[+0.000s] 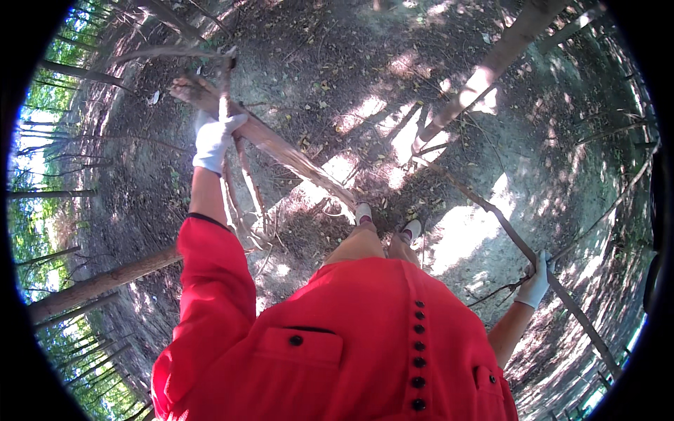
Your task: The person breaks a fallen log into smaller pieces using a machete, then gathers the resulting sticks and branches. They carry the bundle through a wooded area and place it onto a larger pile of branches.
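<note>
Left grip, white-gloved, is wrapped around some sticks, with a split log right up against it, slanting down to the left shoe. Right grip's curled around a long branch. Left arm's reaching forward, right arm's lower, out sideways.

It is a woodland, shown by slender tree trunks, green foliage toward the left, and bare earth scattered with leaves.
</note>
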The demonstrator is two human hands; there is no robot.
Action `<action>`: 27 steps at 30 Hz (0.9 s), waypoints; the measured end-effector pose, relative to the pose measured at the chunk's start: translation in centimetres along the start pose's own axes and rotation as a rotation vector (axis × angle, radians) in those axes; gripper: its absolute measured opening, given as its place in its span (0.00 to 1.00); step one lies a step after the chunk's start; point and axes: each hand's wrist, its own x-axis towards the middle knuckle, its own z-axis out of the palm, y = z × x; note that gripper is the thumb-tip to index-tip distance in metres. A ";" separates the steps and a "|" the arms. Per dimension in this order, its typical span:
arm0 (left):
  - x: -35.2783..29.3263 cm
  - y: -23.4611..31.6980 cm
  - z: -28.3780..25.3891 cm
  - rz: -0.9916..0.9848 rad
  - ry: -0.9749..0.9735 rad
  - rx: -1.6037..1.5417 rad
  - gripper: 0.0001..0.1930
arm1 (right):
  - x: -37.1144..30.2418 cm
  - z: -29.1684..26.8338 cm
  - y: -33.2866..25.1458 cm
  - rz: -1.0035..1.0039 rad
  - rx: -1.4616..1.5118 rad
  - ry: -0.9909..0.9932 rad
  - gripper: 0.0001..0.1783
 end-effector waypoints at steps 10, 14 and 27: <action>8.6 -9.8 13.5 -0.393 -0.239 0.517 0.33 | 1.2 -0.1 1.2 0.018 0.045 -0.009 0.10; 7.3 -9.6 19.2 -0.383 -0.278 0.815 0.41 | -0.3 1.2 0.5 0.001 0.049 0.008 0.09; -8.6 -14.5 29.5 -0.186 -0.830 0.422 0.22 | -0.2 -1.1 1.1 0.117 0.083 0.042 0.11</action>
